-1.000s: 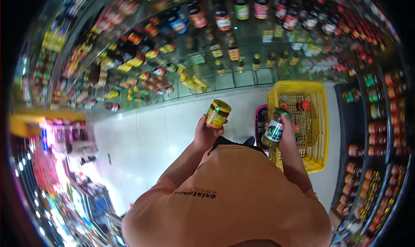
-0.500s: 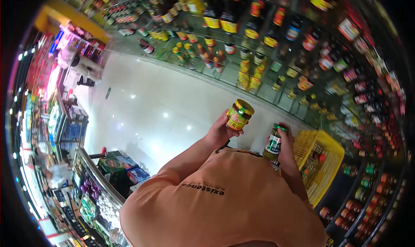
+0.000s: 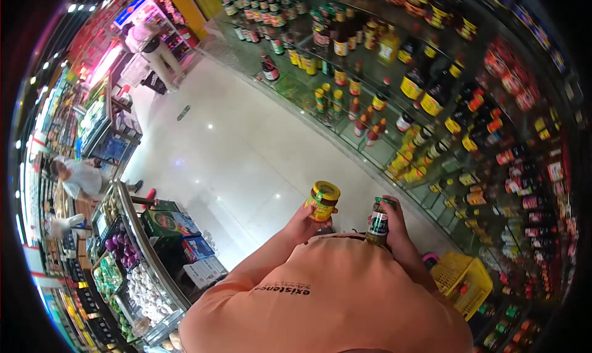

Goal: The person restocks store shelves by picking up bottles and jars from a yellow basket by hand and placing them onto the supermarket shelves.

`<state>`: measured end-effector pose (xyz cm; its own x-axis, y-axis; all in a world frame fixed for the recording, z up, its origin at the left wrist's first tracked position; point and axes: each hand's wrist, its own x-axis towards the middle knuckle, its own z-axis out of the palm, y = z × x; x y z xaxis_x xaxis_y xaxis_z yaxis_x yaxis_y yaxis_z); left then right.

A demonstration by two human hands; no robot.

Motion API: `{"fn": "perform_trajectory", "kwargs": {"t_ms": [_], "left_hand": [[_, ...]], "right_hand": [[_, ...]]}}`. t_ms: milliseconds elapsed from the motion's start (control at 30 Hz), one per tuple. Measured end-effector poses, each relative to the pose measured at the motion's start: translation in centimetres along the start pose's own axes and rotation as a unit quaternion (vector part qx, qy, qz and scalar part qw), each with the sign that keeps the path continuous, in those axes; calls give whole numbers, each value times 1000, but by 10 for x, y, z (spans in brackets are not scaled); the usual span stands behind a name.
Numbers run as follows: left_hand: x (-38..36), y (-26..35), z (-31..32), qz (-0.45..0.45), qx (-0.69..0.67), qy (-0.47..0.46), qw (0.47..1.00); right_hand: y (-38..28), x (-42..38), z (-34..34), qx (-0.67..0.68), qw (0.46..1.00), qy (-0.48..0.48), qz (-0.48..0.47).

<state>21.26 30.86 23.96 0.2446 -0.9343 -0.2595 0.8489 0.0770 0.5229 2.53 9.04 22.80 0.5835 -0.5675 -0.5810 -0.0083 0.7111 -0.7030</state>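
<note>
My left hand [image 3: 301, 224] is closed around a squat jar with a yellow lid [image 3: 323, 200] and a yellow-green label. My right hand [image 3: 394, 220] grips a taller glass jar with a green lid [image 3: 377, 222] and a dark green and white label. Both jars are held in front of my chest, a short gap apart, with their lids up. What fills them I cannot make out. Beside my right forearm is a yellow plastic basket [image 3: 473, 296] with a few small items in it; how it is supported is hidden.
Glass shelves [image 3: 345, 131] of bottles and jars run along the right. On the left stands a produce stand with purple vegetables [image 3: 123, 251] and white bulbs [image 3: 148, 297], cartons [image 3: 197, 249] beside it. One person [image 3: 80, 179] is behind it; another [image 3: 151, 44] stands farther off.
My view has swung, so more of the produce stand and the two people show at left. Both jars remain in my hands, now lower in view. The basket appears lower.
</note>
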Motion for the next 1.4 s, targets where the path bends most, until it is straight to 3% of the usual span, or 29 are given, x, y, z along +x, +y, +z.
{"fn": "perform_trajectory", "kwargs": {"t_ms": [200, 533, 900, 1133, 1400], "left_hand": [[-9, 54, -21, 82, 0, 46, 996], [44, 130, -77, 124, -48, 96, 986], [105, 225, -117, 202, -23, 172, 964], [140, 264, -132, 212, -52, 208, 954], [158, 329, -201, 217, -90, 184, 954]], "right_hand": [[7, 56, 58, -76, 995, -44, 37], [6, 178, 134, -89, 987, -80, 109], [-58, 323, 256, -125, 968, -173, 135], [-93, 380, 304, -120, 971, -169, 121], [-61, 407, 363, -156, 966, -146, 148]]}}
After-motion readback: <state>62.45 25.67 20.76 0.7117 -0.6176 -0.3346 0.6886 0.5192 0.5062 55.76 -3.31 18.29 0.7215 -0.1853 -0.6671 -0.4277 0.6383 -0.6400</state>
